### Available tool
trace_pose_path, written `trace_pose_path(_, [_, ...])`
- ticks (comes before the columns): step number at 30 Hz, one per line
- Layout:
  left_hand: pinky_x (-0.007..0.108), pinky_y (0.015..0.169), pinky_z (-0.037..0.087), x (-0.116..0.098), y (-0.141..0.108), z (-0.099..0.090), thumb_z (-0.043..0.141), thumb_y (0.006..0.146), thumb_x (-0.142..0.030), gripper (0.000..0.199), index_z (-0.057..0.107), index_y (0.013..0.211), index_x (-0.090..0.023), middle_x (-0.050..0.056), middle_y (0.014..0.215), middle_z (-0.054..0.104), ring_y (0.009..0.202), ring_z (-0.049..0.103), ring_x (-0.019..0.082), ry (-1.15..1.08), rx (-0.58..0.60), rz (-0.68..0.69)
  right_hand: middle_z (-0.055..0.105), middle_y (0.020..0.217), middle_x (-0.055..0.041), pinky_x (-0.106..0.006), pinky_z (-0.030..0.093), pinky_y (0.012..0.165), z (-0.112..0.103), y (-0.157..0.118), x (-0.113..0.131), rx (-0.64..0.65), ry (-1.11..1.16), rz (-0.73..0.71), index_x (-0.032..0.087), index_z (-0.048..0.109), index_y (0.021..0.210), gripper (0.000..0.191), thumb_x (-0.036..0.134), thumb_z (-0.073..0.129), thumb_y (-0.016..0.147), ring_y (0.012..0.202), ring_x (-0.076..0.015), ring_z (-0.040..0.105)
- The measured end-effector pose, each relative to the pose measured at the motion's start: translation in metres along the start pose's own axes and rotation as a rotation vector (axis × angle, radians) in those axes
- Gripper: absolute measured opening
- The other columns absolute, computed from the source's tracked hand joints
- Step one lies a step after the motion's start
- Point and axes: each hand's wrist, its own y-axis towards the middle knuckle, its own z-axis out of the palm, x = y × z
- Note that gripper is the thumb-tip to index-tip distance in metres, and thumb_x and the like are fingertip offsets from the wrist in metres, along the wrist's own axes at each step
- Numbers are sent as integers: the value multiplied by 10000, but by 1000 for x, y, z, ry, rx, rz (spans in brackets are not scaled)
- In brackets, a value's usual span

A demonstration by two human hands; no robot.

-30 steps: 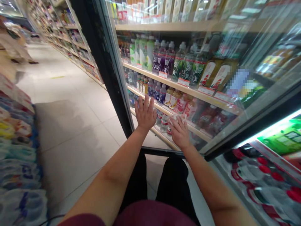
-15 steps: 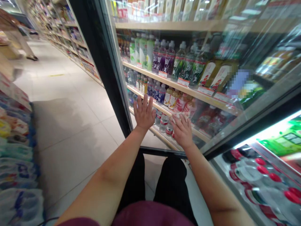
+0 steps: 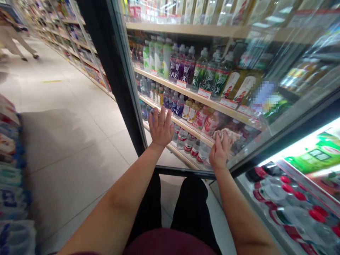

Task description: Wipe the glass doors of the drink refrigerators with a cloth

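Gripping with our right hand [image 3: 220,156]: bunched cloth [image 3: 233,136], up against the glass door [image 3: 118,78]. Our left hand [image 3: 160,128] is spread on the same door, left of the cloth. Behind it, bottles [image 3: 180,65] line shelves [image 3: 202,31]; red-capped bottles [image 3: 275,193] lower right.

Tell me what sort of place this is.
Most likely a supermarket or similar shop: rows of bottled drinks, price labels below them, and long stocked shelving stretching into the distance.
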Motion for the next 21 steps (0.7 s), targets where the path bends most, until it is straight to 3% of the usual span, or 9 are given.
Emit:
trace_pose_path(4, [550, 1278, -14, -1, 0, 0, 359, 1038, -474, 568, 539, 1462, -141, 151, 1577, 423, 1567, 67, 287, -21, 14, -7, 298, 1636, -204, -642, 220, 1238, -18, 22, -44, -167, -11, 299, 118, 438, 1528, 613, 195, 402, 922, 1548, -331, 245])
trace_pose_path(6, [547, 1280, -9, 0, 0, 1, 360, 1039, -483, 567, 547, 1456, -148, 147, 1573, 430, 1567, 74, 284, -23, 7, -6, 261, 1651, -204, -612, 164, 1269, -22, 21, -54, -258, -6, 476, 85, 378, 1556, 672, 222, 394, 898, 1566, -315, 186])
trace_pose_path(9, [541, 1281, -2, 1, 0, 2, 355, 1046, -465, 554, 539, 1466, -155, 140, 1572, 433, 1567, 69, 276, -23, -30, 21, 252, 1641, -242, -605, 126, 1284, -16, 1, -47, -292, 4, 686, 20, 315, 1567, 707, 260, 363, 904, 1573, -320, 151])
trace_pose_path(12, [536, 1281, -1, 2, 0, 3, 360, 1049, -438, 539, 521, 1483, -162, 136, 1578, 424, 1566, 70, 272, -32, -37, 42, 240, 1635, -268, -658, 135, 1264, -10, -7, -33, -293, 17, 795, 11, 290, 1571, 693, 263, 337, 928, 1568, -347, 160])
trace_pose_path(15, [537, 1281, -3, 2, 0, 4, 370, 1048, -434, 537, 516, 1488, -164, 135, 1580, 420, 1566, 72, 272, -38, -31, 43, 255, 1649, -219, -647, 132, 1267, -10, 21, -22, -314, 35, 748, 73, 316, 1580, 652, 286, 325, 965, 1574, -320, 154])
trace_pose_path(18, [528, 1283, 4, 2, 0, 4, 376, 1048, -428, 534, 511, 1491, -162, 135, 1577, 424, 1566, 58, 263, -18, -54, 57, 268, 1657, -165, -622, 147, 1272, -7, 57, -2, -306, 58, 475, 135, 351, 1580, 610, 268, 329, 984, 1580, -292, 146])
trace_pose_path(21, [514, 1284, 3, 1, 0, 3, 377, 1049, -419, 523, 516, 1487, -170, 131, 1573, 432, 1566, 55, 252, 4, -72, 73, 236, 1668, -165, -665, 187, 1242, 8, 56, 30, -219, 55, 253, 174, 340, 1589, 597, 212, 329, 994, 1576, -315, 158])
